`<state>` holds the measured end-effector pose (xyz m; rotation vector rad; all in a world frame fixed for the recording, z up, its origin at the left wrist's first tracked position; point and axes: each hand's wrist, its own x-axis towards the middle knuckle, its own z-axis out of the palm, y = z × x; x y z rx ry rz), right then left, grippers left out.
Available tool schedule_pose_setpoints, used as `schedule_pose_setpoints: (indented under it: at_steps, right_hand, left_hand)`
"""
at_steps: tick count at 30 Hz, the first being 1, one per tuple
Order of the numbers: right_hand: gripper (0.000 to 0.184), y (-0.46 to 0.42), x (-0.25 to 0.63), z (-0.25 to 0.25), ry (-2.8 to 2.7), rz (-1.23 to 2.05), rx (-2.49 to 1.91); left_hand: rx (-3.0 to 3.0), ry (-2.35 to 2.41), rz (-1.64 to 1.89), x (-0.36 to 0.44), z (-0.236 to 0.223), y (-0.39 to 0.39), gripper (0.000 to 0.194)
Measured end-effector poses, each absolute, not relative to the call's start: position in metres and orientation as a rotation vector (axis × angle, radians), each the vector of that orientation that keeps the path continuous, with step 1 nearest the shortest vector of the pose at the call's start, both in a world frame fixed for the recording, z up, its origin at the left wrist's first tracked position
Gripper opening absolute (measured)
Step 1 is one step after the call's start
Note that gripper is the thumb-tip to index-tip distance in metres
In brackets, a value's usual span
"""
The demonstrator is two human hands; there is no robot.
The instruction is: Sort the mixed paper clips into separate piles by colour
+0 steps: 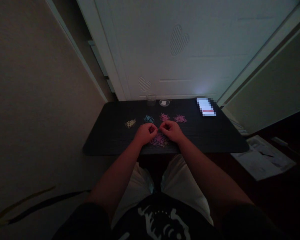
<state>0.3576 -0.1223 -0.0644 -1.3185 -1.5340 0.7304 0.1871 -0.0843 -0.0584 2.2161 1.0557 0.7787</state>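
Observation:
Both my hands rest on a dark table (107, 133) over a mixed pile of small coloured strands (159, 141). My left hand (146, 132) is curled with fingers pinched together, and my right hand (172, 130) is curled the same way; the fingertips almost meet above the pile. What they pinch is too small and dim to name. Beyond the hands lie sorted little heaps: a yellow heap (130, 123), a blue heap (149, 118), a pink heap (164, 117) and a magenta heap (180, 118).
A lit phone (206, 106) lies at the table's back right. A clear cup (151, 100) and a small round dish (164, 102) stand at the back edge, against a white door (190, 50). Papers (262, 156) lie on the floor to the right.

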Motion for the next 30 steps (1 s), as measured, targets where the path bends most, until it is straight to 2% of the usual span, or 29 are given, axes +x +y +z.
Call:
schedule_pose_setpoints:
  at_steps: [20, 26, 30]
  right_hand:
    - [0.017, -0.116, 0.364, -0.067, -1.054, 0.918, -1.182]
    - [0.017, -0.112, 0.372, -0.071, -0.849, 0.883, -1.075]
    - [0.017, -0.115, 0.369, -0.069, -1.016, 0.861, -1.128]
  left_hand:
    - [2.164, 1.053, 0.786, 0.187, -0.055, -0.085, 0.013]
    - [2.163, 1.087, 0.802, 0.187, -0.056, -0.086, 0.011]
    - [2.117, 1.089, 0.842, 0.187, -0.056, -0.085, 0.012]
